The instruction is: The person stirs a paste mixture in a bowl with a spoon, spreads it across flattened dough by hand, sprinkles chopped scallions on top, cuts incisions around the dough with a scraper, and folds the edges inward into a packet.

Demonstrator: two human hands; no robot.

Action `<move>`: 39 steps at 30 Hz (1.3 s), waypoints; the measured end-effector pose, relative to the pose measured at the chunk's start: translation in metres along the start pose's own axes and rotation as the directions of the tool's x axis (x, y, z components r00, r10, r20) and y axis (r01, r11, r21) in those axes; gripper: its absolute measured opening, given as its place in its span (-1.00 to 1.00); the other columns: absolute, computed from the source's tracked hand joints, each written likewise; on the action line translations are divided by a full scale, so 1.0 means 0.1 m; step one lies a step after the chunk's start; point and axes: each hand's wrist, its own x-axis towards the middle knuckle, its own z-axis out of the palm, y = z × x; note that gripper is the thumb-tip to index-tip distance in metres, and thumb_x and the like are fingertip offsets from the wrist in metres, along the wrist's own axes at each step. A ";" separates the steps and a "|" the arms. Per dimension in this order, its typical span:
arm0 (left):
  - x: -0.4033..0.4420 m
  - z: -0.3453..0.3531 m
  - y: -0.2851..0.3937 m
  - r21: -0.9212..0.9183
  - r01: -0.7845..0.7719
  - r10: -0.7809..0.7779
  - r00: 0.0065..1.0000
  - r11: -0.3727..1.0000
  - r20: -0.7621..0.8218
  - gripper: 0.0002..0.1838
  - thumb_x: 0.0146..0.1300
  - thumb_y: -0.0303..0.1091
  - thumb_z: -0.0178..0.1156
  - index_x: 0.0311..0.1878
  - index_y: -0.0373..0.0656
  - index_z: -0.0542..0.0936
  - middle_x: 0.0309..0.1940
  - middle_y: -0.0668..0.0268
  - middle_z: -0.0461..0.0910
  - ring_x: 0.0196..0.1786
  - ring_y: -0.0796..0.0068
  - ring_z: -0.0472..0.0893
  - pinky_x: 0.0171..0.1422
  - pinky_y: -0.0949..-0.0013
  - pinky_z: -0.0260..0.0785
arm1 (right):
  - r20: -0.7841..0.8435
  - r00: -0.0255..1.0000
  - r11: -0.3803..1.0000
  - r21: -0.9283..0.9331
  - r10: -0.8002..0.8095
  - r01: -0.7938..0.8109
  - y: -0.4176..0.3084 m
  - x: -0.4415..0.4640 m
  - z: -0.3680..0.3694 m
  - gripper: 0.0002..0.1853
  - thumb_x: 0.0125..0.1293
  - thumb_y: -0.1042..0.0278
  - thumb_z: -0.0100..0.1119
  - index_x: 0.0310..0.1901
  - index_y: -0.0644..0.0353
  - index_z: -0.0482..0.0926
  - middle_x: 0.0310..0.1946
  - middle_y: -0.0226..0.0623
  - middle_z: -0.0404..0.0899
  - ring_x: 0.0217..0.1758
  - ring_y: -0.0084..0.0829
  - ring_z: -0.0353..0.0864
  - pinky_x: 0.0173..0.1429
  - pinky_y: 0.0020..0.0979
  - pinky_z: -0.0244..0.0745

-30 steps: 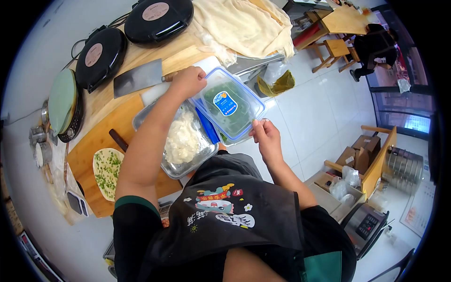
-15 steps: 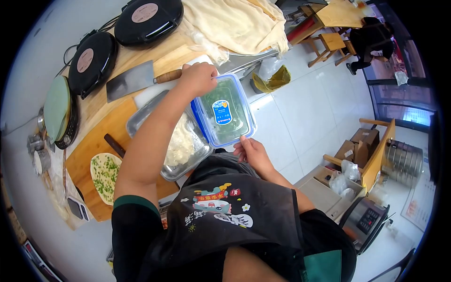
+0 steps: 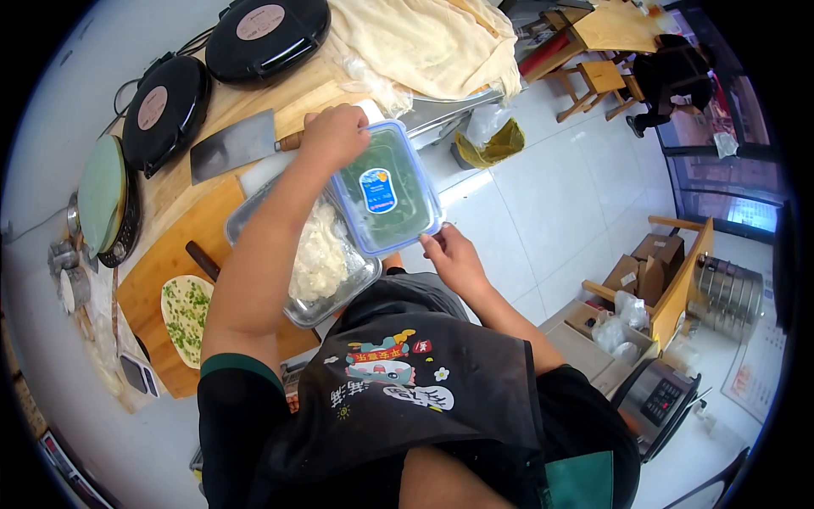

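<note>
A clear plastic food container (image 3: 398, 170) with a blue-rimmed lid, a blue label and green contents showing through is held between both hands. My left hand (image 3: 336, 134) is closed on its far left corner, fingers curled over the edge. My right hand (image 3: 458, 257) pinches the near right corner between thumb and fingers. Partly under the container and my left forearm is a clear tray (image 3: 301, 316) holding pale, wet-looking dough (image 3: 318, 263). A cleaver (image 3: 233, 146) lies beyond my left forearm, its wooden handle partly hidden by my hand.
On the wooden board (image 3: 157, 263) lies a flat dough round (image 3: 185, 318) with chopped greens, beside a dark handle (image 3: 202, 260). Black round electric griddles (image 3: 267, 38) and a cream cloth (image 3: 424, 47) line the counter. A lined bin (image 3: 492, 144) stands on the floor. A person (image 3: 674, 76) is far right.
The container has shifted left and slightly away from me, further over the tray, and its blue side no longer shows as much. Both hands remain on it.
</note>
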 end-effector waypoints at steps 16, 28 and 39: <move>-0.46 0.10 -0.13 -0.269 0.038 -0.204 0.756 0.962 -0.622 -0.71 0.18 -0.33 0.30 -0.01 -0.10 0.58 -0.09 0.26 0.56 0.06 0.20 0.53 0.19 0.08 0.27 | 0.242 0.966 0.909 0.375 0.091 -0.180 -0.07 1.20 -0.48 -0.29 0.41 -0.08 0.14 0.38 0.31 0.33 0.17 -0.21 0.53 0.17 -0.39 0.50 0.29 -0.39 0.33; -0.74 0.70 0.20 -0.648 -0.066 -0.535 0.504 0.759 -0.679 -0.64 0.18 -0.56 0.16 0.07 -0.19 0.48 0.02 0.17 0.48 0.09 0.16 0.46 0.29 0.14 0.24 | 0.329 0.942 0.921 0.342 0.069 -0.187 -0.29 1.24 -0.48 -0.53 0.33 0.18 0.30 0.18 0.21 0.47 -0.07 -0.43 0.57 -0.08 -0.61 0.48 0.01 -0.51 0.39; -0.78 0.74 0.23 -0.377 0.168 -0.406 0.537 0.911 -0.740 -0.58 0.09 -0.49 0.23 0.07 -0.06 0.51 0.07 0.22 0.50 0.21 0.11 0.40 0.38 0.01 0.08 | 0.146 0.953 0.960 0.127 -0.265 0.248 -0.37 1.22 -0.42 -0.56 0.27 0.20 0.37 0.02 0.34 0.52 -0.17 -0.16 0.61 -0.11 -0.32 0.62 0.04 -0.31 0.52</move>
